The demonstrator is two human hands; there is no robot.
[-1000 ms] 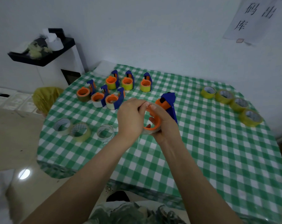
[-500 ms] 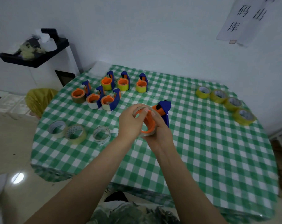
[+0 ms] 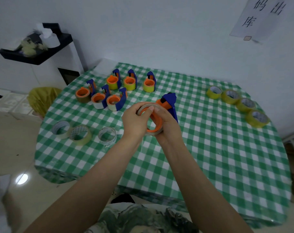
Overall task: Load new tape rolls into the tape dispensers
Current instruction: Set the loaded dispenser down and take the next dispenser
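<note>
Over the checked table (image 3: 210, 148), the left grip (image 3: 134, 121) pinches the tape roll (image 3: 152, 133) on the dispenser (image 3: 169, 99) that the right grip (image 3: 168, 125) clasps.

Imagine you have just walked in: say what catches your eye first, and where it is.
At the middle of the green checked tablecloth, the left hand pinches a tape roll around the orange hub of a blue dispenser held by the right hand. Six loaded dispensers cluster at the far left, and four yellow rolls line the far right edge.
</note>
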